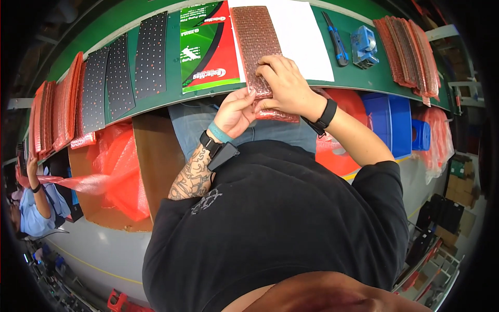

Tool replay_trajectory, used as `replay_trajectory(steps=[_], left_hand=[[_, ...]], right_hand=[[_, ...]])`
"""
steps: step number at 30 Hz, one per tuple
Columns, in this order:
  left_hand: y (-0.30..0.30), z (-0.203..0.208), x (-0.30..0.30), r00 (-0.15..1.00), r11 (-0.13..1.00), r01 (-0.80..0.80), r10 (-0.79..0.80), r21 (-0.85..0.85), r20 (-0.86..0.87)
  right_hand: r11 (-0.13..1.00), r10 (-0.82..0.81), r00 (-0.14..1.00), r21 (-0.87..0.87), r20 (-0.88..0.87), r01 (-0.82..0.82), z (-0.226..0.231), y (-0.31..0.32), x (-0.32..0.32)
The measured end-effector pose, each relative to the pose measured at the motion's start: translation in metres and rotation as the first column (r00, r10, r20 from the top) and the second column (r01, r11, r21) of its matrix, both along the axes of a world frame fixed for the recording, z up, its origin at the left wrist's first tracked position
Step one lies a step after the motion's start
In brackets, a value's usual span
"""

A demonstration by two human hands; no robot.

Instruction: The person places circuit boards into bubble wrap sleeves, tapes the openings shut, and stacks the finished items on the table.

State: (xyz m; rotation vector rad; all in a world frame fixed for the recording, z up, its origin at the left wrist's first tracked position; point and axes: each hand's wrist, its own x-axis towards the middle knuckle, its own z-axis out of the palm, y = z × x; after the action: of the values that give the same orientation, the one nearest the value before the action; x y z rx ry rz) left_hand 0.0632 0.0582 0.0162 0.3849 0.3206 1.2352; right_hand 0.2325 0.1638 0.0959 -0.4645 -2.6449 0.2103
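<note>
A long, flat bubble-wrapped panel (254,36), dark beneath pinkish-red wrap, lies over a white sheet with its near end at the table's front edge. My left hand (235,113) is turned palm up there, its thumb pinching the left corner of the wrap. Over the right side of that end bends my right hand (285,86), fingers curled on the top and thumb close to the left fingertips. A loose flap of bubble wrap (278,115) hangs below both hands, past the edge. What lies inside the wrap is mostly hidden.
Left on the green table (171,78) are black dotted panels (118,78) and upright wrapped packs (65,112). A printed card (208,49), utility knife (337,39), tape dispenser (365,47) and wrapped stack (408,54) flank the work. Below sit a cardboard box (150,161) and blue bins (387,122). Another person (39,208) works far left.
</note>
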Motion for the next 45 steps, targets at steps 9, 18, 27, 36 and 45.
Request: replay_trajectory(steps=[9, 18, 27, 36, 45], left_hand=[[-0.020, 0.040, 0.025, 0.825, 0.960, -0.265, 0.275, 0.091, -0.493], [-0.013, 0.081, 0.022, 0.181, 0.881, -0.170, 0.468, 0.441, -0.865], [-0.007, 0.079, 0.019, 0.137, 0.882, -0.187, 0.459, 0.432, -0.878], [-0.020, 0.041, 0.002, 0.526, 0.915, -0.391, 0.308, 0.097, -0.792], [-0.025, 0.010, -0.016, 0.887, 0.942, -0.218, 0.082, -0.256, -0.455]], right_hand=[[0.940, 0.063, 0.994, -0.329, -0.089, -0.089, -0.004, -0.011, 0.025], [0.864, -0.076, 0.899, -0.478, -0.432, -0.157, -0.052, -0.022, 0.025], [0.908, -0.042, 0.896, -0.392, -0.442, -0.151, -0.048, -0.016, 0.016], [0.982, 0.040, 0.967, -0.169, -0.253, -0.085, -0.015, -0.005, -0.013], [0.989, 0.068, 0.996, -0.130, -0.050, -0.074, 0.023, -0.008, -0.028]])
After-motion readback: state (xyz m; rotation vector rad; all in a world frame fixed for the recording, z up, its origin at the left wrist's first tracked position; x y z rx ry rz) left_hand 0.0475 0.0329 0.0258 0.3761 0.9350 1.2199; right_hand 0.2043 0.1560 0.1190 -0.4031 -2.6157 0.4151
